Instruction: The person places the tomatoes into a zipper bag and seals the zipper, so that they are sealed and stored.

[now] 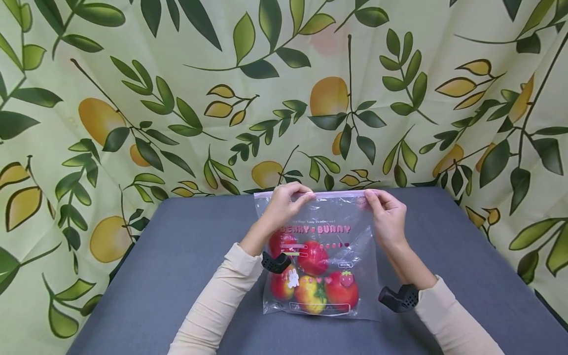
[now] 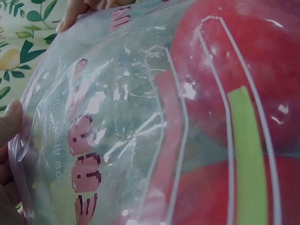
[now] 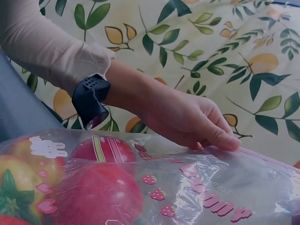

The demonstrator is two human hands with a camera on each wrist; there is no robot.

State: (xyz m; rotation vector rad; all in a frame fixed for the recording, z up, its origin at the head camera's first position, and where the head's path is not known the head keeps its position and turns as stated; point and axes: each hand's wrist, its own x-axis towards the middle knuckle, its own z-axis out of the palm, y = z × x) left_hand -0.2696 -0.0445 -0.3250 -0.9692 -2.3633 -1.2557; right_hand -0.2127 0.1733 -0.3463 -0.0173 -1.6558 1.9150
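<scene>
A clear zip bag [image 1: 366,251] with pink "Berry Bunny" lettering stands upright over the grey table, full face toward me. Its pink zip strip [image 1: 339,194] runs along the top. My left hand [image 1: 284,203] pinches that strip left of its middle, while my right hand [image 1: 389,217] pinches the top right corner. Inside, several round fruits lie low in the bag: a red one [image 1: 313,259], a yellow-red one with a green leafy top [image 1: 310,295], and others. In the left wrist view, the left thumb [image 2: 9,123] presses the bag's edge.
A grey cloth-covered table [image 1: 177,256] spreads around the bag. Behind it hangs a curtain [image 1: 284,123] with a leaf and fruit print, which also closes in both sides. Black wrist cameras [image 1: 401,298] sit on both wrists, beside the bag.
</scene>
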